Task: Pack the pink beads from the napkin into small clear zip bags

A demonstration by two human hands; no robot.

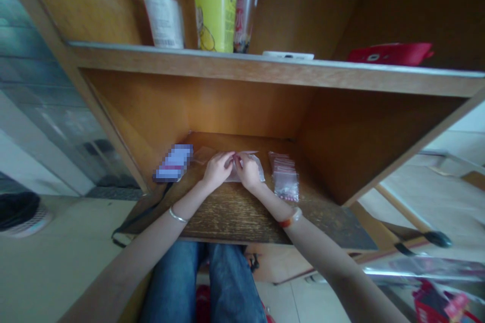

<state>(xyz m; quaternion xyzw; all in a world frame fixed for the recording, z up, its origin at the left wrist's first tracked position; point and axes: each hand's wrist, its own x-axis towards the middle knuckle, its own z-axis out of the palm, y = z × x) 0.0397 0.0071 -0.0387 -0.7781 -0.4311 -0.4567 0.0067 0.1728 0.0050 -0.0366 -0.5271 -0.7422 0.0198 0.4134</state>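
Observation:
My left hand (219, 170) and my right hand (248, 171) meet over the wooden desk top, fingertips pinched close together. Between them is something small with a reddish tint, too small to name. Under and around my hands lies clear plastic (259, 165), flat on the wood; whether my fingers grip it is hidden. Right of my right hand, a row of overlapping small clear plastic bags (284, 174) is laid out, with small pinkish items in the nearest one. Another thin clear piece of plastic (203, 155) rests just left of my left hand.
A phone (173, 163) lies at left, beside a dark strap (151, 208). On the shelf (212, 63) above stand a white-capped jar (162, 7), a yellow container (215, 5) and a red item (390, 54). Cabinet walls flank the desk. A bin (23, 214) is on the floor.

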